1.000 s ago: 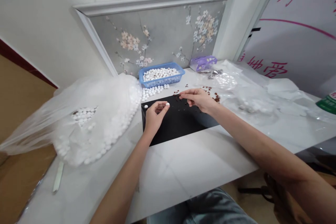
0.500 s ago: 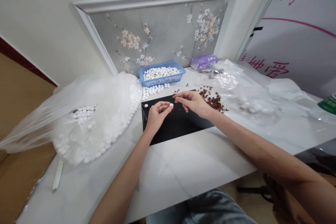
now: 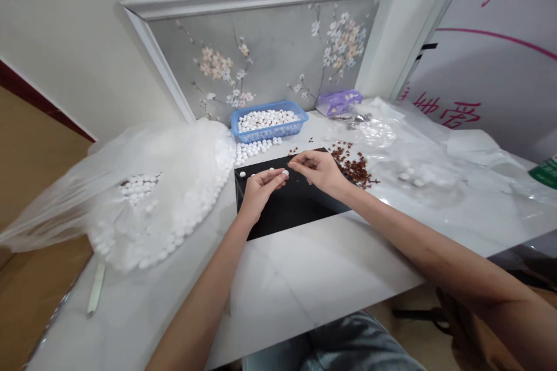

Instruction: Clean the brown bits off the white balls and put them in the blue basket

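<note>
Between thumb and forefinger, my left hand [image 3: 260, 190] pinches a small white ball [image 3: 285, 173] above a black board [image 3: 291, 208]. My right hand [image 3: 319, 171] is close on its right, thumb and fingertips pressed together near the ball; what they hold, if anything, is too small to make out. Another white ball [image 3: 242, 174] lies at the board's far left corner, and one more shows just behind my left fingers. Small reddish-brown star-shaped pieces [image 3: 357, 169] are heaped at the board's right edge, partly behind my right hand.
A blue basket [image 3: 270, 134] full of white balls stands at the back, with loose balls in front. On the left lies a big clear plastic bag [image 3: 174, 214] of white balls. Plastic sheeting [image 3: 435, 156] and a purple packet [image 3: 339, 102] are on the right.
My right hand's fingers have drawn together into a pinch and come nearer the ball. My left hand keeps hold of the ball with hardly any movement.
</note>
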The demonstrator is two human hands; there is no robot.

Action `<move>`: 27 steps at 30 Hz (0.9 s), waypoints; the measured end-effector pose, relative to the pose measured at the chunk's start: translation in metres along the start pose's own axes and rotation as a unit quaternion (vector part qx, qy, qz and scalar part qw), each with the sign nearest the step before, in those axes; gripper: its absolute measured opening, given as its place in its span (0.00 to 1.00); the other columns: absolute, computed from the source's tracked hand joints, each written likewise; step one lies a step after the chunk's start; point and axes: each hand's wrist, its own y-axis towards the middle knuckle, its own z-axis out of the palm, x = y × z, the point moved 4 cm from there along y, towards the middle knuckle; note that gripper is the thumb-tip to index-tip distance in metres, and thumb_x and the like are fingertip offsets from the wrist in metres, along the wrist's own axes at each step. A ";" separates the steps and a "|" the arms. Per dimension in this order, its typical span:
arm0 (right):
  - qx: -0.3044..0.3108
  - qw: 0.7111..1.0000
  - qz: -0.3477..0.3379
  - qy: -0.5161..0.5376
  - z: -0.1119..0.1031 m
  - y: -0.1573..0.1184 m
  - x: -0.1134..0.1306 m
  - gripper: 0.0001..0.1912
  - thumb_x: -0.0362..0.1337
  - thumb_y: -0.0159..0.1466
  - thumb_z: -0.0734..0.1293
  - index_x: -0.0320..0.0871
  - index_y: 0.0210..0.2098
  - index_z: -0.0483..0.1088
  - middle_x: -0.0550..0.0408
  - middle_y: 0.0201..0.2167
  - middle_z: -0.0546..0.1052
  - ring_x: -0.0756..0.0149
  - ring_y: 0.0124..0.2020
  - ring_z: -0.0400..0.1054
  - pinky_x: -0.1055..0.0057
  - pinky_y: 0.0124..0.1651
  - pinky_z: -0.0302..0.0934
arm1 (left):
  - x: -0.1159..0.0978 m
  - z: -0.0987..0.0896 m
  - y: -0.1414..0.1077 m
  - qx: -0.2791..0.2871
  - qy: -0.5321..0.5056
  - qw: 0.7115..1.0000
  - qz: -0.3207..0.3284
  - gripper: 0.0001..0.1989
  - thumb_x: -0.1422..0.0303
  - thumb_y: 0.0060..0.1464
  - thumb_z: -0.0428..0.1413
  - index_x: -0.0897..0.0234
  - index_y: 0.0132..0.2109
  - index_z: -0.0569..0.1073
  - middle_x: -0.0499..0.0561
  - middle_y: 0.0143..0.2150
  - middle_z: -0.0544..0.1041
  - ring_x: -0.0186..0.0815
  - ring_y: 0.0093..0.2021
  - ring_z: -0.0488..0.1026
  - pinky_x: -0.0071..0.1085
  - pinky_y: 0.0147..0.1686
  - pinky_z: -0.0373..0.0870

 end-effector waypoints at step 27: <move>0.021 0.976 0.063 0.206 0.007 0.000 -0.012 0.15 0.40 0.49 0.71 0.39 0.34 0.69 0.60 0.28 0.69 0.82 0.13 0.57 0.79 0.16 0.56 | -0.002 0.001 -0.001 -0.002 -0.025 0.999 -0.022 0.16 0.60 0.43 0.61 0.64 0.39 0.76 0.52 0.36 0.79 0.32 0.36 0.74 0.30 0.41 0.69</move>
